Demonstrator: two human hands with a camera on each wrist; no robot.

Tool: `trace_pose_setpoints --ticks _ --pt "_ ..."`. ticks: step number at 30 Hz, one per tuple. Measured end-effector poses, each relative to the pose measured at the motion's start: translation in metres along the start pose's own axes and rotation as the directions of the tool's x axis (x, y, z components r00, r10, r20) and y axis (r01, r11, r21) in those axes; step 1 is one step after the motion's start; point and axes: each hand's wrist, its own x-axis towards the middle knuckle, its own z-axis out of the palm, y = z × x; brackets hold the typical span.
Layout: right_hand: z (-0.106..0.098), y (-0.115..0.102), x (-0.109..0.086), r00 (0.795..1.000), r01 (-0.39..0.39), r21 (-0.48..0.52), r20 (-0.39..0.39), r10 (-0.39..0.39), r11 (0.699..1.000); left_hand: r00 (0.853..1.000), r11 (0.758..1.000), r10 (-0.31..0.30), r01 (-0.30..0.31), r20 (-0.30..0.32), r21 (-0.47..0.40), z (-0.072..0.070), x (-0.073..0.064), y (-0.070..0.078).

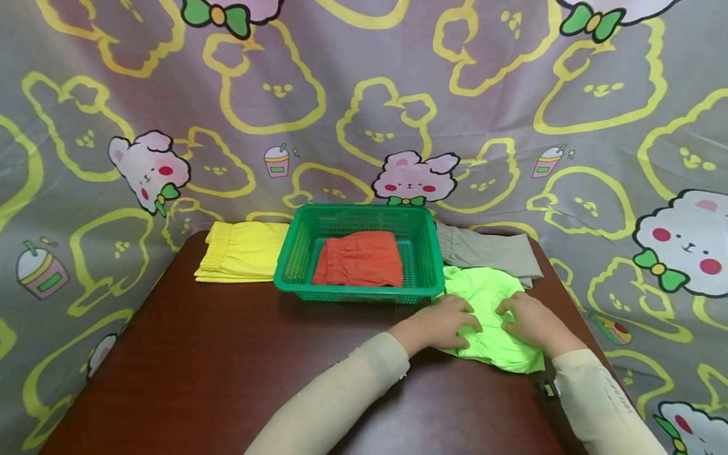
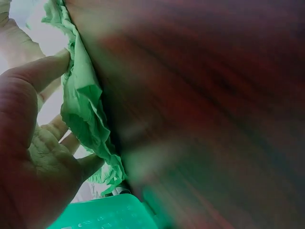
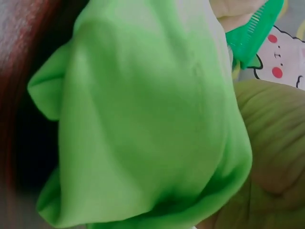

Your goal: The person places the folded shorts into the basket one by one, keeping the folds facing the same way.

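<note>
A neon-green garment, loosely spread and wrinkled, lies on the table at the right, in front of the basket's right corner. My left hand touches its left side with fingers spread; in the left wrist view the thumb and fingers of the left hand reach along the cloth's edge. Across the garment, my right hand rests its bent, relaxed fingers on the right side. The right wrist view is mostly filled by the green cloth, with part of the right palm beside it and the fingertips hidden.
Behind the left hand stands a green plastic basket with a folded orange-red garment inside. Left of it lies a folded yellow garment, and right of it a folded grey garment. A patterned curtain borders the brown table.
</note>
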Motion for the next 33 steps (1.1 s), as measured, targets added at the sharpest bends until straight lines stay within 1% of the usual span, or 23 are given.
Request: trace_pose_setpoints --ticks 6,11,13,16,22,28,33 --pt "-0.002 -0.009 0.002 1.000 0.016 -0.055 -0.014 -0.017 0.998 1.000 0.999 -0.015 0.015 -0.004 -0.033 -0.002 -0.002 0.000" --pt "-0.004 -0.014 -0.002 1.000 0.013 -0.059 -0.004 -0.014 0.998 0.999 0.994 -0.023 0.026 0.022 -0.104 -0.004 -0.003 0.001" --pt "-0.004 -0.016 -0.003 1.000 0.009 -0.057 0.006 -0.009 0.998 0.999 0.993 -0.027 0.030 0.029 -0.118 -0.004 -0.003 0.002" --pt "-0.002 -0.018 -0.005 1.000 0.008 -0.059 0.010 -0.007 0.998 0.999 0.993 -0.036 0.038 0.024 -0.112 -0.003 -0.004 0.003" --pt "-0.005 -0.025 -0.009 0.999 0.029 -0.066 -0.015 -0.030 0.997 0.999 0.992 -0.054 0.053 -0.006 -0.118 -0.005 -0.008 0.007" --pt "-0.007 -0.029 -0.014 0.999 0.042 -0.076 0.009 -0.041 0.996 0.997 0.989 -0.076 0.078 0.027 -0.124 -0.009 -0.012 0.013" --pt "-0.002 -0.027 -0.016 0.997 0.069 -0.085 -0.021 -0.071 0.994 0.993 0.990 -0.108 0.112 0.048 -0.086 -0.011 -0.015 0.018"
